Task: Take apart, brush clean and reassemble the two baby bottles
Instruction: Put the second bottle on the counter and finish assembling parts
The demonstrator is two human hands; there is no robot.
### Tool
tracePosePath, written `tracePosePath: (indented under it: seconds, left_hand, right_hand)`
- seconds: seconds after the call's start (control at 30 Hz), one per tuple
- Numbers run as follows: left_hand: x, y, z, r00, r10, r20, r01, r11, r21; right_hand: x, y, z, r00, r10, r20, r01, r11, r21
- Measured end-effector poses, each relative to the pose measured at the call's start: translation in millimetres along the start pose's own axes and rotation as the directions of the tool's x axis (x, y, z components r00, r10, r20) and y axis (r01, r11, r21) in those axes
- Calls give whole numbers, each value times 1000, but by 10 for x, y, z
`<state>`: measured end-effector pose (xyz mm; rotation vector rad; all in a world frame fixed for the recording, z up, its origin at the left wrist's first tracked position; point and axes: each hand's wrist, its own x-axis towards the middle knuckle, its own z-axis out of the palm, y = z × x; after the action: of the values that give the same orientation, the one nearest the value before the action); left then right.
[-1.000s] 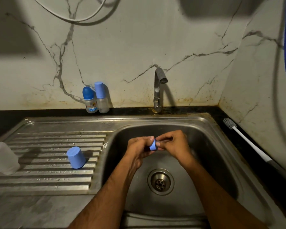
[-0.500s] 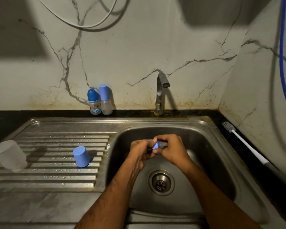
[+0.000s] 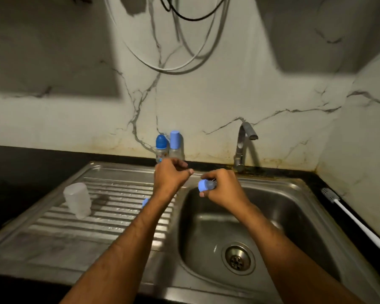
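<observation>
My right hand (image 3: 223,189) pinches a blue screw collar (image 3: 203,185) with a clear teat in it, over the back left corner of the sink basin (image 3: 294,207). My left hand (image 3: 170,176) hovers just left of it, apart from the collar, fingers loosely curled and nothing seen in them. A clear bottle body (image 3: 77,200) stands on the drainboard (image 3: 53,233). A blue cap (image 3: 145,202) peeks out from behind my left forearm. Two capped baby bottles, one dark blue (image 3: 161,148) and one light blue (image 3: 176,143), stand against the back wall.
A white-handled bottle brush (image 3: 349,218) lies on the dark counter right of the sink. The tap (image 3: 242,148) stands at the back, with no water running. The drain (image 3: 238,258) sits low in the basin. Cables hang on the marble wall above.
My left hand has let go of the collar and moved up and left. The right hand keeps the collar and has risen toward the back of the basin. The camera has tilted up.
</observation>
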<state>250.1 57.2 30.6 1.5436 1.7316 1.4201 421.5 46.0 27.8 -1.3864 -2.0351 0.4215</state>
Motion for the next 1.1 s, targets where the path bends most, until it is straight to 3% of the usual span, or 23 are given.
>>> tracePosePath:
  seconds: [0.2,0.43,0.83,1.1]
  left_hand:
    - [163,-366,-1058,986,39,-161,14,949,315]
    - [132,-854,-1875,974,-24,-225,133,867,480]
    - [87,-1437,-2044,969,-151,-198,230,848,478]
    - [194,-1350,-2020,962,-193,-190,260,856,447]
  right_hand:
    - [227,-753,498,995,-102,23,101,995,19]
    - [334,-1317,1093,975,-194,108,194,981,15]
    - [397,-1572,1537,956,-234,177,234,972,20]
    - [409,-1535,1529,958,-232,167,232,973,19]
